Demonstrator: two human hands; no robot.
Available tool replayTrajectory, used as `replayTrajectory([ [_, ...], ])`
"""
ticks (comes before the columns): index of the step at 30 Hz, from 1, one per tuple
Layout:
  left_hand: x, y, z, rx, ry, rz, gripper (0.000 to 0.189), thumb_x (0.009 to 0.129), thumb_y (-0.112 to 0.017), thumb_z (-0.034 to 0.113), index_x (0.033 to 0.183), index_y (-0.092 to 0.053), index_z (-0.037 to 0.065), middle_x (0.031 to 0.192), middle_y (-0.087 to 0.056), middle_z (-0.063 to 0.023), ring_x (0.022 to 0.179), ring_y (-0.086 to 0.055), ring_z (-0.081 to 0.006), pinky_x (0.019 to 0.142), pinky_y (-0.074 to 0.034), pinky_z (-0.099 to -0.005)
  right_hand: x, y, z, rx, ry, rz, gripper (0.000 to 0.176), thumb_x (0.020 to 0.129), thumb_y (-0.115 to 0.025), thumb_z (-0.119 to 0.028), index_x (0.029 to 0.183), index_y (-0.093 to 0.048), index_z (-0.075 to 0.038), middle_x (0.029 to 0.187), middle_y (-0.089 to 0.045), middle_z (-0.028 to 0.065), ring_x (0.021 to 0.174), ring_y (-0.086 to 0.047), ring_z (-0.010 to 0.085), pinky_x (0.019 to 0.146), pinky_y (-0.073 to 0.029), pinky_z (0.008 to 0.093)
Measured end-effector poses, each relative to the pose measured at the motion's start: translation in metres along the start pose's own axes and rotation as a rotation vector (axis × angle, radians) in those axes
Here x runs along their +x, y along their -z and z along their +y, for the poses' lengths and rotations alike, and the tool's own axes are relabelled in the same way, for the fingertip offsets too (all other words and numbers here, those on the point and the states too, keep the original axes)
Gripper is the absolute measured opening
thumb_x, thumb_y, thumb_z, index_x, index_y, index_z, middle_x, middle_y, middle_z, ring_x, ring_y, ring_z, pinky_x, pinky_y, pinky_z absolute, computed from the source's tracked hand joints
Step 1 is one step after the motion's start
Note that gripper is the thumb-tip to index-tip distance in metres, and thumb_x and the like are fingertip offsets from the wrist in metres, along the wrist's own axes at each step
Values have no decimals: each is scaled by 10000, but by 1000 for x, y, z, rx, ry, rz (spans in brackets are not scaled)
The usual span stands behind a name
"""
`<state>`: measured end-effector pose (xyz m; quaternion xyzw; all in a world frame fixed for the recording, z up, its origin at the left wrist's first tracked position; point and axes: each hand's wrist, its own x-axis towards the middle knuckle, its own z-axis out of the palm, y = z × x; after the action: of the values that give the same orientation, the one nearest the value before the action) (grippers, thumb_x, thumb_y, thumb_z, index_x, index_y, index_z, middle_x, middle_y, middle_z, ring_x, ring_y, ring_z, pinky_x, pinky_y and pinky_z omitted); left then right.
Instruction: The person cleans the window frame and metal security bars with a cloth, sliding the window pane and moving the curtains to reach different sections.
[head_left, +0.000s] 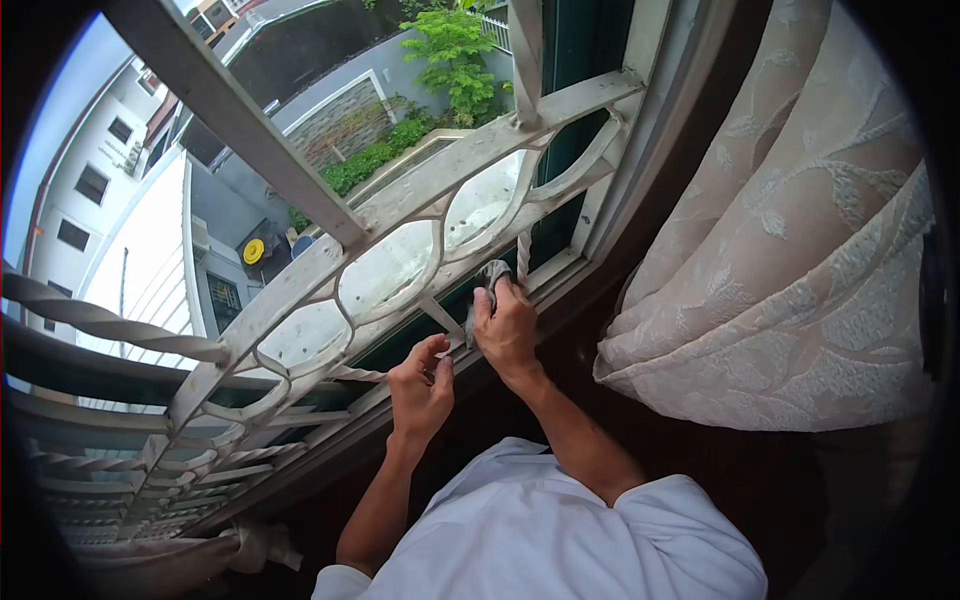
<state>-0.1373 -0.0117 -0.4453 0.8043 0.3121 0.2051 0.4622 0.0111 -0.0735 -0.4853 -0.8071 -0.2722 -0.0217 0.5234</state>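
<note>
A grey cloth (494,270) is bunched in my right hand (508,330), whose fingers are closed around it. This hand presses the cloth against the lower part of the white metal window grille (425,195), close to a twisted bar (524,250). Some of the cloth hangs below the fingers, and part of it is hidden by the hand. To the left, my left hand (420,392) hovers near another twisted bar (360,374). Its fingers are loosely bent, with a gap between thumb and fingers, and nothing shows in it.
A patterned pale curtain (770,270) hangs at the right of the window frame (650,170). Another curtain (240,548) is gathered at the lower left. Beyond the grille are a green tree (450,55), a wall and white buildings (100,180). The floor below is dark.
</note>
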Motion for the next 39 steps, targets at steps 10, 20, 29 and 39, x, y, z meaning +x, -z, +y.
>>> replayTrajectory([
  [10, 5, 25, -24, -170, -47, -221, 387, 951, -610, -23, 1336, -578, -38, 1252, -666, -117, 1070, -622, -153, 937, -501, -295, 16, -31, 2, 75, -244, 42, 325, 960, -541, -94, 1198, -467, 114, 1157, -572, 403, 1085, -564, 563, 950, -475, 555],
  [20, 10, 31, -17, -392, 15, -364, 576, 1036, -551, 170, 1520, -347, -66, 1526, -434, -244, 1422, -433, -310, 1142, -373, -369, 20, -40, 12, 50, -296, 133, 243, 994, -464, -150, 1119, -509, 52, 1070, -617, 360, 1017, -589, 557, 908, -474, 580],
  [29, 0, 24, -28, -465, 32, -395, 529, 1055, -531, 197, 1513, -369, -14, 1538, -446, -170, 1437, -416, -246, 1181, -308, -362, 11, -40, 17, 38, -104, 246, 218, 981, -488, -181, 895, -500, 18, 719, -540, 286, 701, -551, 504, 682, -463, 523],
  [39, -40, 80, -22, -317, 55, -455, 308, 1059, -554, 213, 1205, -664, -35, 1094, -741, -108, 970, -700, -165, 839, -521, -282, -82, 35, -27, 739, -348, 156, 230, 932, -468, 21, 1034, -673, 43, 833, -678, -1, 741, -573, 31, 657, -474, 213],
])
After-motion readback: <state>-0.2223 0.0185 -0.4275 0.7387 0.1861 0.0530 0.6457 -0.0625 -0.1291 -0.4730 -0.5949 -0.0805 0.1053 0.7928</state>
